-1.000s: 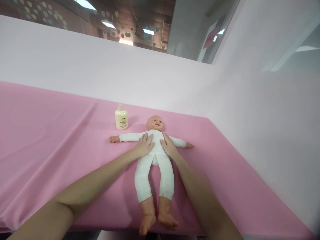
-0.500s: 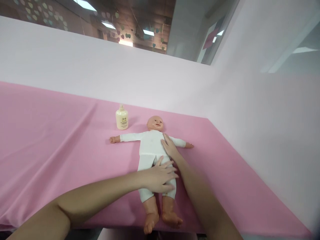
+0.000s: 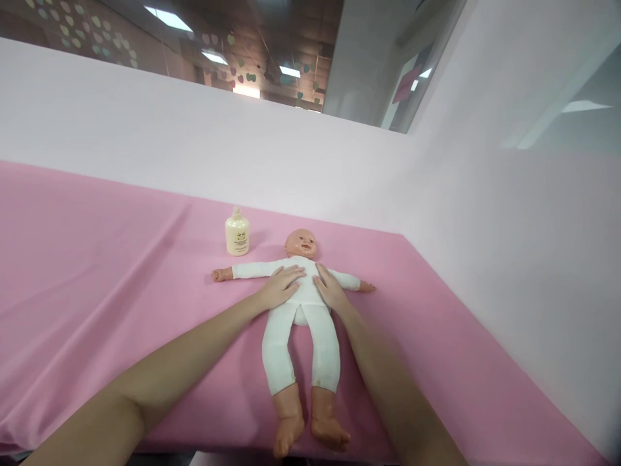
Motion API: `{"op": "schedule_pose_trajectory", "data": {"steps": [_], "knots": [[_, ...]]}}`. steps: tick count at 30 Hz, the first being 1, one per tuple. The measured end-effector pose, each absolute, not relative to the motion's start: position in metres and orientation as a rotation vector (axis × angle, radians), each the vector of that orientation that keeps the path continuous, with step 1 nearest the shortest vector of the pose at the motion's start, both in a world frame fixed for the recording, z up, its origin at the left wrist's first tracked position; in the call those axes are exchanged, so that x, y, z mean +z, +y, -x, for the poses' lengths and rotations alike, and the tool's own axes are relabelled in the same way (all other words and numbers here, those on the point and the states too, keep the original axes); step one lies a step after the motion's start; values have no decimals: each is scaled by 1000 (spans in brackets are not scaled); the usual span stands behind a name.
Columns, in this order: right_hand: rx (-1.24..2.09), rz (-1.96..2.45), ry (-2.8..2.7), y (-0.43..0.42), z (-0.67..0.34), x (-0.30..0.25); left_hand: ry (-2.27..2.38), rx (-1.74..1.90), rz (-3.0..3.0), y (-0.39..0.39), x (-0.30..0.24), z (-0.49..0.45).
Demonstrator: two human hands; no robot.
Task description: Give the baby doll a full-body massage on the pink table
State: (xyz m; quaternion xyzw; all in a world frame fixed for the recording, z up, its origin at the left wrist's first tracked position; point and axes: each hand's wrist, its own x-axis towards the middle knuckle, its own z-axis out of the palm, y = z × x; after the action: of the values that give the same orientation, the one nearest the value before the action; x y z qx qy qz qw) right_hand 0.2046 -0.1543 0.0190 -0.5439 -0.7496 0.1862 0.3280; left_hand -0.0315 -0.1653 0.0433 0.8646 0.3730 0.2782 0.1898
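A baby doll point(image 3: 301, 314) in a white suit lies on its back on the pink sheet, head away from me, arms spread sideways and feet at the near edge. My left hand point(image 3: 281, 287) rests flat on the left side of its chest, fingers stretched out. On the other side of the chest lies my right hand point(image 3: 330, 286), its fingers also extended and touching the cloth. Neither hand grips anything. Part of the doll's torso is hidden beneath my palms.
A cream-coloured bottle point(image 3: 237, 234) with a printed label stands upright beyond the doll's outstretched left-side arm. The pink sheet point(image 3: 121, 272) covers the table and has folds at the left. A white wall point(image 3: 194, 142) with a window rises behind; another wall borders the right.
My left hand has moved from over the doll's thighs up to the left side of its chest. My right hand has stayed on the chest. The doll's legs now show fully.
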Motion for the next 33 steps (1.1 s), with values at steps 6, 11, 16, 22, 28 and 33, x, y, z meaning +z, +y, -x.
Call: {"op": "schedule_pose_trajectory", "data": {"steps": [6, 11, 16, 22, 28, 33], "knots": [[216, 1593, -1985, -155, -216, 25, 1553, 760, -2286, -140, 25, 53], [-49, 1718, -1962, -156, -232, 25, 1821, 801, -2285, -132, 18, 63], [-220, 1866, -1846, -156, -230, 24, 1964, 858, -2221, -131, 17, 65], [-263, 1972, -1671, -156, -231, 21, 2075, 920, -2095, -133, 17, 66], [-100, 2024, -1349, -162, -242, 26, 2236, 1041, -1782, -135, 18, 77], [1, 2048, -1145, -162, -251, 25, 2260, 1131, -1631, -137, 25, 87]]}}
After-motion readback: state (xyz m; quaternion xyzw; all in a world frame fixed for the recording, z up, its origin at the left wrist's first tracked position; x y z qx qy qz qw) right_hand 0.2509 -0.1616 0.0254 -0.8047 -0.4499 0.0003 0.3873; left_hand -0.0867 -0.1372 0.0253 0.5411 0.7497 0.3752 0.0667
